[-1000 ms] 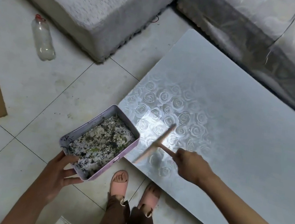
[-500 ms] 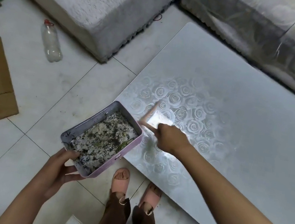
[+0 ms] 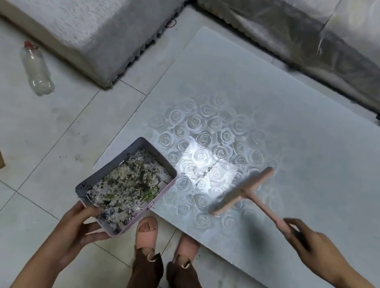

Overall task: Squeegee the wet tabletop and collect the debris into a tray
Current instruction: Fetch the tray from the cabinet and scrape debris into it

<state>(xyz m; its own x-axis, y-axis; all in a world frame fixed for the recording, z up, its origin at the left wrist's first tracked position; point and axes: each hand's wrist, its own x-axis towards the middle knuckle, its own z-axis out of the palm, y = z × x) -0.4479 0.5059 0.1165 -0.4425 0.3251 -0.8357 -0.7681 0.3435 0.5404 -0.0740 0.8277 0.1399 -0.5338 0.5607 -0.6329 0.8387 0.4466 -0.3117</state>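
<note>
Wet desk (image 3: 307, 136) fills the frame's right. Left hand (image 3: 74, 230) grips tray (image 3: 107, 171) at its lower-left edge to catch debris; right hand (image 3: 315, 249) holds squeegee (image 3: 240, 192).

Tray (image 3: 107, 169) at tabletop (image 3: 305, 148) corner (debris (image 3: 129, 184) inside), squeegee (image 3: 243, 192) right of it, bottle (image 3: 37, 71) far left

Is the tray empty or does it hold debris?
Not empty: dark and pale debris covers the floor of the tray held by the left hand.

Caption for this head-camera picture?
Right hand holds squeegee over wet tabletop; left hand holds debris tray at its edge.
</note>
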